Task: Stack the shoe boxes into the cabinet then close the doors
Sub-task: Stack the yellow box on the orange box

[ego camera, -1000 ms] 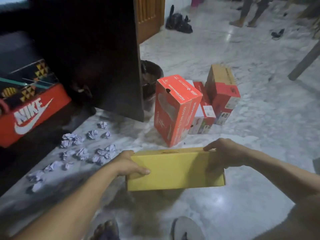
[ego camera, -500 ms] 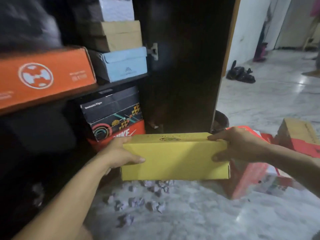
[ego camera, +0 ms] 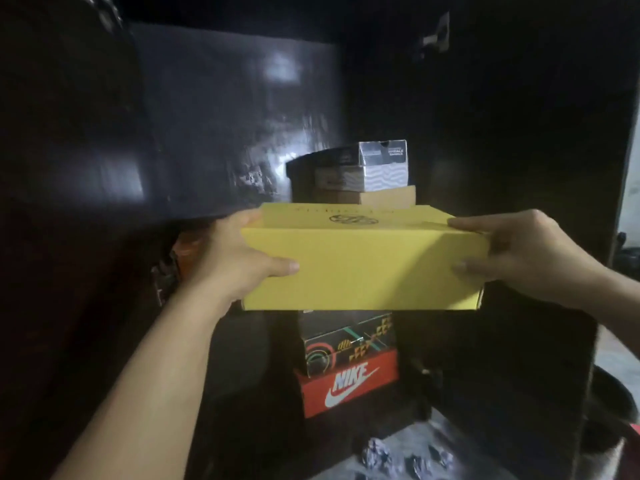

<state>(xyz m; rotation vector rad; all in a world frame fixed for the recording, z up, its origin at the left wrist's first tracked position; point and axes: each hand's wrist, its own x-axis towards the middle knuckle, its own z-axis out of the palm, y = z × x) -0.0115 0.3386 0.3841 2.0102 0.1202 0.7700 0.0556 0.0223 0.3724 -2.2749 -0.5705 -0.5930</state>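
I hold a yellow shoe box [ego camera: 363, 265] level in front of the open dark cabinet [ego camera: 221, 116]. My left hand [ego camera: 239, 258] grips its left end, thumb across the front face. My right hand [ego camera: 516, 251] grips its right end. Behind the box, on an upper shelf, a grey-white box [ego camera: 377, 164] lies on a brown box [ego camera: 388, 195]. Below, a dark patterned box [ego camera: 349, 344] sits on a red Nike box [ego camera: 349, 382]. An orange box [ego camera: 187, 244] shows partly behind my left hand.
The cabinet's right door [ego camera: 519, 133] stands open, with a hinge [ego camera: 436, 36] near the top. Crumpled paper balls [ego camera: 408, 459] lie on the marble floor at the cabinet's foot. A dark round bin [ego camera: 613, 403] stands at the right edge.
Both hands have lifted the yellow box from near the floor up to shelf height in front of the cabinet. My view has swung left and up, off the boxes on the floor.
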